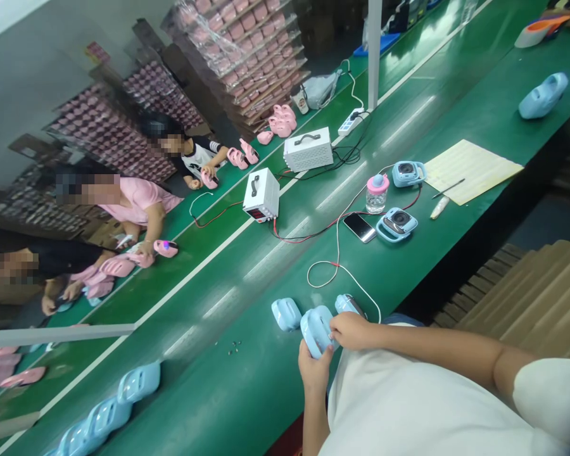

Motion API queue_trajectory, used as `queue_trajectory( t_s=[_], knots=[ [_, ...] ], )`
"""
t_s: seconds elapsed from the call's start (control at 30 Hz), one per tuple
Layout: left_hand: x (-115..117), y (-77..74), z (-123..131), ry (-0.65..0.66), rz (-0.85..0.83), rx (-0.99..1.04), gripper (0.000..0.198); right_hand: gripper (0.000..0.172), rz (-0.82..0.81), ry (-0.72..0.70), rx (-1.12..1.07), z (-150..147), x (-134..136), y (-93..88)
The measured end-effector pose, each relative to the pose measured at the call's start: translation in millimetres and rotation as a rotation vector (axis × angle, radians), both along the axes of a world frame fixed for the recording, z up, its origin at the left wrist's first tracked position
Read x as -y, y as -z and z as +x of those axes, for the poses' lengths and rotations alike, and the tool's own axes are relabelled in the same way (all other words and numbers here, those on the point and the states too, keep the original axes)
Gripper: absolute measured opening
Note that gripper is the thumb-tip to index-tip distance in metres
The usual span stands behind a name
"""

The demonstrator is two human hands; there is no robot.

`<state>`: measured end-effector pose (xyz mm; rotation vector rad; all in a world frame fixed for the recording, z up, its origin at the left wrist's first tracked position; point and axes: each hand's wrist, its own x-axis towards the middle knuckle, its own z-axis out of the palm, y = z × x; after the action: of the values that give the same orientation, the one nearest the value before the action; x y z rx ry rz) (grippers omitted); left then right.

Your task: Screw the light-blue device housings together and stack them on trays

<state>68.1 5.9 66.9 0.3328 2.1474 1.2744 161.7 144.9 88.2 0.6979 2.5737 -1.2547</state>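
Note:
My left hand point(315, 367) grips a light-blue plastic housing point(316, 328) from below, holding it just over the green table near my body. My right hand point(354, 330) is closed, its fingers pinched at the housing's right edge; whether they also hold something small cannot be made out. Beside the held piece, on its left, lies another light-blue housing point(285, 314). Just behind my right hand is a light-blue unit with a dark grey part point(348, 304), partly covered by the hand.
Light-blue housings point(107, 415) line the near left. Small dark bits point(234, 347) lie on the table point(247, 392). A looped white cable point(323, 262), phone point(360, 227), pink-lidded jar point(377, 193), two round-faced units point(397, 225), paper point(470, 171) and white power supplies point(261, 195) sit beyond. Co-workers handle pink housings opposite.

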Motion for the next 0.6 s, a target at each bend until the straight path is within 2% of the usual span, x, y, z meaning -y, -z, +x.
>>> queue_trajectory(
  t_s=[0.13, 0.3, 0.6],
  knots=[
    [6, -0.5, -3, 0.064, -0.123, -0.097, 0.034, 0.022, -0.029, 0.002, 0.005, -3, 4, 5.1],
    [17, 10.2, -9, 0.099, -0.248, -0.179, 0.027, 0.021, -0.067, 0.015, 0.016, -5, 7, 6.6],
    [47, 48.5, -47, 0.015, -0.401, -0.191, 0.025, 0.024, 0.019, 0.190, 0.048, 17, -43, 16.0]
  ],
)
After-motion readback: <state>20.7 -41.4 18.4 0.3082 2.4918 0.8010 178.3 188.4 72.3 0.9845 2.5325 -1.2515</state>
